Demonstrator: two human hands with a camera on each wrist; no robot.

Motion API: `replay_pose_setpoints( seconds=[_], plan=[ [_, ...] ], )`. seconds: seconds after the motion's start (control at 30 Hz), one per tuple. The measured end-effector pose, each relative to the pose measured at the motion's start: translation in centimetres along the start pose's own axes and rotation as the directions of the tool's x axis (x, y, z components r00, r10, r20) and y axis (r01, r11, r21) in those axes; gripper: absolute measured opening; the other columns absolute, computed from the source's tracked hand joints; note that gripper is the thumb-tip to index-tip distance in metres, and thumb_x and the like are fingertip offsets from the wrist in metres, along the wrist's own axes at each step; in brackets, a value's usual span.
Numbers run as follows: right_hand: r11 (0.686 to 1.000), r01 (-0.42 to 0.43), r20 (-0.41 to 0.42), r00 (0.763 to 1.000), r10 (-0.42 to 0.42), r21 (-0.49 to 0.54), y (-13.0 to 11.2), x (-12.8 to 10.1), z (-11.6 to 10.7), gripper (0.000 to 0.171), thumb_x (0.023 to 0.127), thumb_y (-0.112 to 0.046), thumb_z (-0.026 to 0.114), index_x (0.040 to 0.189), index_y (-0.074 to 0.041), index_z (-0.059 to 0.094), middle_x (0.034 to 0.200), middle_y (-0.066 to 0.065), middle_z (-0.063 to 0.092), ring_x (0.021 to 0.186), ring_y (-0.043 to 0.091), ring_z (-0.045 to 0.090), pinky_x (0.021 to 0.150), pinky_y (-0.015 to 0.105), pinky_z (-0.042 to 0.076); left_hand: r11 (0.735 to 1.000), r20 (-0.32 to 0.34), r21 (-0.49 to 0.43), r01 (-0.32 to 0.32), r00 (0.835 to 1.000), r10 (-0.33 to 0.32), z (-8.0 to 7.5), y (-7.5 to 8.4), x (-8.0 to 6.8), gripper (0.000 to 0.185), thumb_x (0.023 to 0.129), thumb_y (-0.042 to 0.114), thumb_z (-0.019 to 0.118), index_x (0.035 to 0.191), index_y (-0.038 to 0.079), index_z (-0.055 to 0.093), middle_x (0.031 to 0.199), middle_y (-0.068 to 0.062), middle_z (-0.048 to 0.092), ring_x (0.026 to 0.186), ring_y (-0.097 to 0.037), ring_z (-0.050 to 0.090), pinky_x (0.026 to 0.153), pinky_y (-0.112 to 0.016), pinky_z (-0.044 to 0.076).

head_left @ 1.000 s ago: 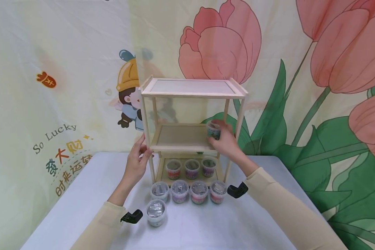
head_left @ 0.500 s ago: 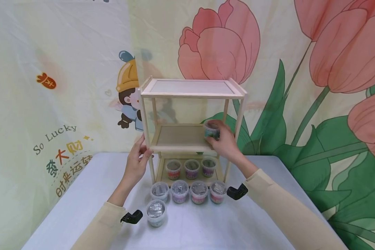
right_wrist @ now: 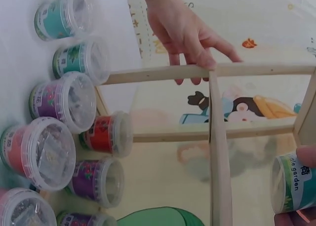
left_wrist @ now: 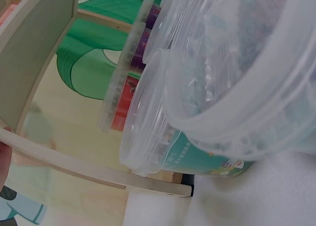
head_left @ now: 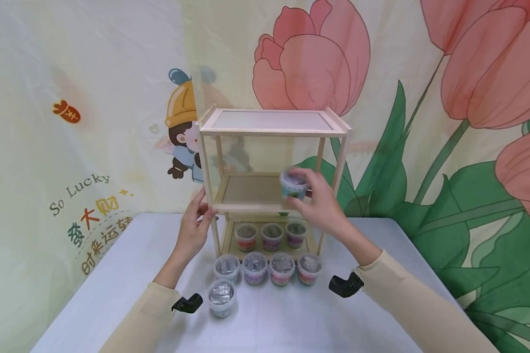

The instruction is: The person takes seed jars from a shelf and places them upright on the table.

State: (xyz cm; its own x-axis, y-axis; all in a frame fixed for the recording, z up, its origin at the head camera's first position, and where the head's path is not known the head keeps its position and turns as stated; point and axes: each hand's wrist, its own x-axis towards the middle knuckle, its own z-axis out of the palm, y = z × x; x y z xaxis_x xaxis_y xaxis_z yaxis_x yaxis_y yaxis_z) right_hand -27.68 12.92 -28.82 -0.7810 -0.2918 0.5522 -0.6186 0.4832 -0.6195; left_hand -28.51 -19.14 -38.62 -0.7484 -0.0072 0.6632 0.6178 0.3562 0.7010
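My right hand (head_left: 324, 205) holds a clear plastic tub (head_left: 293, 187) with a teal label, thumb and fingers on its sides. In the head view the tub overlaps the front right of the middle shelf board (head_left: 247, 190). "Little garden" reads on the tub's label (right_wrist: 300, 182) in the right wrist view. My left hand (head_left: 192, 229) grips the front left post of the small wooden shelf rack (head_left: 269, 132), thumb in front and fingers behind. On the bottom board stand three tubs, one with a red label (head_left: 246, 243) and two with purple labels (head_left: 272, 243).
A row of lidded tubs (head_left: 254, 274) stands on the white tablecloth (head_left: 300, 318) right before the rack. One more tub (head_left: 221, 301) sits nearer, at the left. Printed cloth (head_left: 92, 59) hangs behind. A black wrist device (head_left: 346, 284) shows beside my right sleeve.
My right hand has drawn the tub leftward and toward me, from over the middle board to its front edge. The left hand stays at the post.
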Motion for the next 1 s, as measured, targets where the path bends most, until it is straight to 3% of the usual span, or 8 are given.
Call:
replay_pose_setpoints(
  seconds=[0.17,0.43,0.67,0.9,1.0],
  plan=[
    [1.0,0.009,0.021,1.0,-0.009,-0.019,-0.7,-0.9,-0.1,0.06,0.094,-0.003,0.079,0.149,-0.011,0.054,0.14,0.019,0.051,0.126,0.033,0.054,0.104,0.051,0.058,1.0,0.0,-0.001,0.003,1.0,-0.003,0.0,0.0,0.0,0.066,0.104,-0.003,0.063,0.164,0.005,0.037,0.109,-0.027,0.062,0.098,-0.016,0.066,0.083,-0.009,0.054],
    [0.999,0.048,0.034,0.998,-0.049,0.023,-1.2,-2.8,0.3,0.06,0.093,0.0,0.08,0.146,-0.01,0.055,0.143,0.017,0.052,0.126,0.033,0.055,0.101,0.054,0.059,0.999,0.005,-0.036,-0.002,1.0,0.002,0.0,-0.1,0.1,0.066,0.103,-0.004,0.063,0.163,0.003,0.036,0.111,-0.03,0.06,0.101,-0.048,0.067,0.083,-0.009,0.054],
    [0.999,0.034,0.076,0.997,-0.033,-0.007,-1.2,-5.6,1.6,0.059,0.092,-0.003,0.081,0.145,-0.015,0.057,0.143,0.012,0.054,0.125,0.027,0.055,0.099,0.048,0.059,1.0,0.001,-0.031,0.001,1.0,-0.001,0.1,-0.1,0.0,0.065,0.104,-0.004,0.063,0.163,0.003,0.037,0.11,-0.028,0.061,0.098,-0.03,0.068,0.083,-0.011,0.057],
    [1.0,0.013,0.064,0.998,-0.012,-0.016,-0.7,-6.8,2.7,0.061,0.089,-0.003,0.085,0.144,-0.016,0.059,0.14,0.009,0.057,0.118,0.023,0.059,0.093,0.045,0.059,1.0,0.007,-0.017,0.006,1.0,-0.006,0.1,0.0,0.1,0.065,0.104,-0.003,0.062,0.164,0.003,0.036,0.11,-0.029,0.061,0.1,-0.037,0.068,0.083,-0.008,0.054],
    [1.0,0.005,0.067,0.998,-0.005,-0.004,-0.5,-7.3,3.2,0.06,0.09,-0.003,0.085,0.143,-0.016,0.06,0.14,0.008,0.057,0.119,0.021,0.058,0.092,0.043,0.059,1.0,-0.002,-0.006,0.006,1.0,-0.006,0.0,0.0,0.0,0.065,0.104,-0.003,0.062,0.163,0.004,0.037,0.11,-0.028,0.062,0.098,-0.024,0.068,0.083,-0.008,0.054]
  ],
)
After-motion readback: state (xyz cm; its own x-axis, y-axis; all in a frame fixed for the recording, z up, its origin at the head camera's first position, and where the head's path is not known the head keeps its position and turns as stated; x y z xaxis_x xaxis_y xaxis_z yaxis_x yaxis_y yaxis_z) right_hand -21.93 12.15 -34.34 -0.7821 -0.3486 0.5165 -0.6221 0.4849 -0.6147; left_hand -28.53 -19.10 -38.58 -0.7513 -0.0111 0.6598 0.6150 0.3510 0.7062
